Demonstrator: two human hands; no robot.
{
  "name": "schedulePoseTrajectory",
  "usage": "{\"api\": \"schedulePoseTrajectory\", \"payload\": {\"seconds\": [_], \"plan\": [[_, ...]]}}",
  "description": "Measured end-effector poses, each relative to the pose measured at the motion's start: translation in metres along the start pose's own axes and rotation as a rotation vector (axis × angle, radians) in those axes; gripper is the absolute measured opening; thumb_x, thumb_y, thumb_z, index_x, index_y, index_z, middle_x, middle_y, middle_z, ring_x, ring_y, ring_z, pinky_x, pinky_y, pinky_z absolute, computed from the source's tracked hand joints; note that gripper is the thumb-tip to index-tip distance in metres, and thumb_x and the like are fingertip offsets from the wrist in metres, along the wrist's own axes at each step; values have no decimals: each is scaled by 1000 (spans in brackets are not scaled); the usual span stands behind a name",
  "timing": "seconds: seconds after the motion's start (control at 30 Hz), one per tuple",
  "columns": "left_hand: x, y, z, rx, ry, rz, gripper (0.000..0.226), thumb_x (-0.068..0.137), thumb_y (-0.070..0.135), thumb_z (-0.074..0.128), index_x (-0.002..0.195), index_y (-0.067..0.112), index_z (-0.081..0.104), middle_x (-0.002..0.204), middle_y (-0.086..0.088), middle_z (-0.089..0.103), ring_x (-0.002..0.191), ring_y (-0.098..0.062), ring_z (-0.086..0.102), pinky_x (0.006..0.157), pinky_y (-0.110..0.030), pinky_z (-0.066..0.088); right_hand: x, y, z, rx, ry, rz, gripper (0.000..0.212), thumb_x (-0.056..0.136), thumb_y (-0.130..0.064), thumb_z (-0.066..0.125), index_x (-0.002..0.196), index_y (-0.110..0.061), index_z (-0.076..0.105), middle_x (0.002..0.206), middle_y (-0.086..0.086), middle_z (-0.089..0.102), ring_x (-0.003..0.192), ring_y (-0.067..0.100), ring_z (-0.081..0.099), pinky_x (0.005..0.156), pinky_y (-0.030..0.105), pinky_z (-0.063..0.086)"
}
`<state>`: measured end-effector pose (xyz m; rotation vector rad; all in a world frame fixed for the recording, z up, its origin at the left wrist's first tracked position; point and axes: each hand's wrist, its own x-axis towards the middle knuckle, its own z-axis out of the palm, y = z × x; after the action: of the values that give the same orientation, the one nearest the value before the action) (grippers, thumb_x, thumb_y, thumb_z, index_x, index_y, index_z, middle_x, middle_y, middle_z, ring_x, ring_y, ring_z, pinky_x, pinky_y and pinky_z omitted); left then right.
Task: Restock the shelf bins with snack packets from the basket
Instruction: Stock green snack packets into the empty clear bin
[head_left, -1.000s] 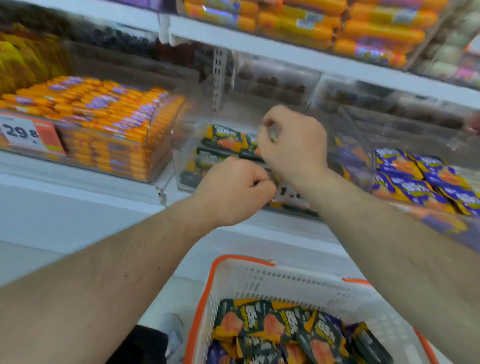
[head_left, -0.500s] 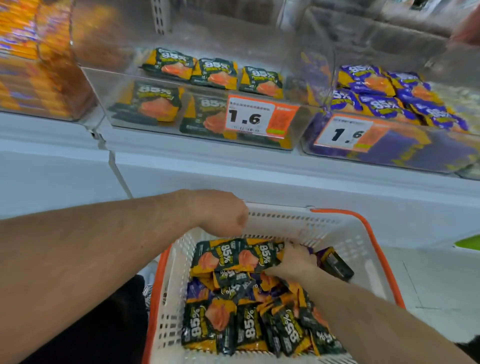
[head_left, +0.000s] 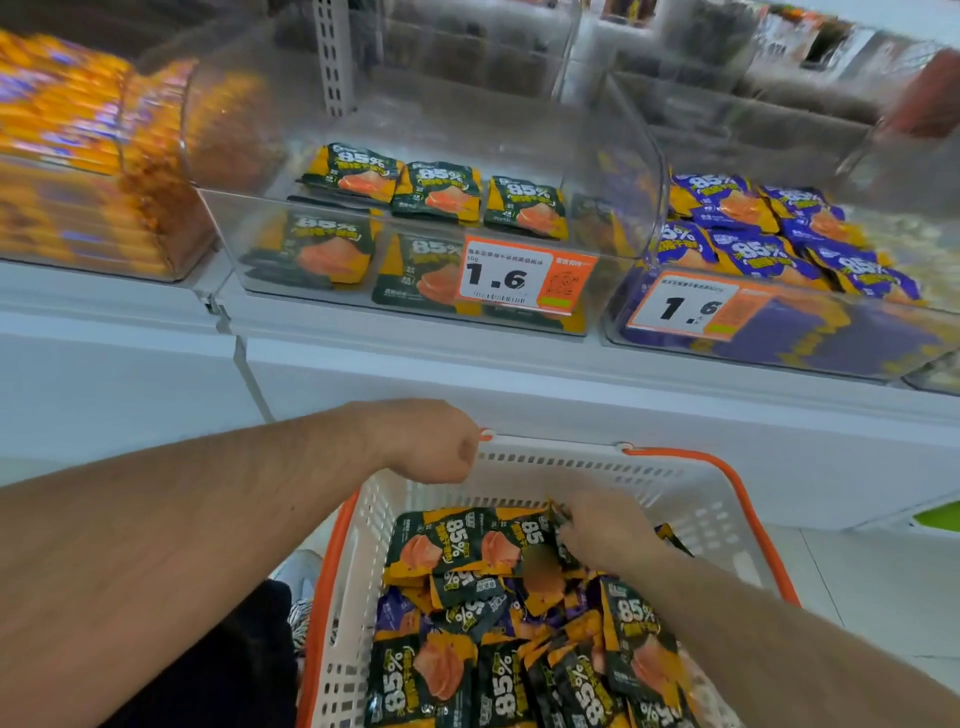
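A white basket with an orange rim (head_left: 691, 499) stands below the shelf, filled with several dark green and orange snack packets (head_left: 441, 545) and a few purple ones. My left hand (head_left: 431, 441) is curled into a fist at the basket's far rim, seemingly gripping it. My right hand (head_left: 602, 527) reaches down into the basket and pinches green packets near the far end. On the shelf above, a clear bin (head_left: 415, 270) holds several green packets. The clear bin to its right (head_left: 779, 332) holds purple packets (head_left: 748, 249).
Orange price tags reading 1.6 hang on the middle bin (head_left: 524, 283) and the right bin (head_left: 685, 306). A bin of orange wrapped snacks (head_left: 88, 171) sits at the left. A white shelf front (head_left: 519, 384) runs between the bins and the basket.
Both hands came down from the green-packet bin to the basket. My left hand now sits at the basket's rim and my right hand has gone in among the packets.
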<state>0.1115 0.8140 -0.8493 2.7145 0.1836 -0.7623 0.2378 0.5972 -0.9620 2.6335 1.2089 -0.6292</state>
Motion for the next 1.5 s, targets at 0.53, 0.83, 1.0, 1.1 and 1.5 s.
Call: {"api": "schedulePoseTrajectory", "payload": {"seconds": [0.53, 0.83, 1.0, 1.1, 1.5], "plan": [[-27, -22, -36, -925, 313, 187, 13, 82, 9, 77, 75, 19, 71, 78, 3, 72, 74, -8, 64, 77, -31, 52, -44, -52, -163, 1076, 18, -233, 25, 85, 8, 65, 67, -10, 59, 51, -8, 50, 45, 4, 40, 47, 18, 31], [-82, -5, -85, -910, 658, 432, 24, 74, 12, 78, 66, 10, 55, 58, 0, 56, 57, -11, 51, 56, -21, 45, -59, -56, -201, 1478, -387, 33, 59, 71, -57, 55, 110, -13, 66, 100, 19, 66, 71, 28, 63, 61, 28, 48], [-114, -4, -105, -1012, 989, 609, 36, 67, 29, 77, 71, 4, 51, 79, -44, 51, 70, -32, 53, 65, -56, 48, -75, -74, -232, 1718, -413, -5, 27, 78, -22, 49, 87, 0, 62, 81, 19, 62, 48, 18, 60, 41, 18, 48], [-121, -6, -111, -956, 1157, 646, 44, 69, 26, 74, 78, -8, 49, 80, -44, 52, 65, -46, 51, 64, -60, 46, -85, -84, -253, 1746, -374, -15, 35, 84, -28, 50, 103, -2, 65, 76, 16, 62, 47, 17, 60, 38, 18, 48], [-108, -32, -110, -339, 1380, 240, 28, 86, 12, 66, 113, 13, 69, 108, 12, 59, 100, 8, 49, 93, -2, 34, -47, -89, -328, 1569, 246, -85, 6, 93, -6, 60, 98, -7, 63, 78, 3, 74, 67, 10, 69, 55, 24, 54]]}}
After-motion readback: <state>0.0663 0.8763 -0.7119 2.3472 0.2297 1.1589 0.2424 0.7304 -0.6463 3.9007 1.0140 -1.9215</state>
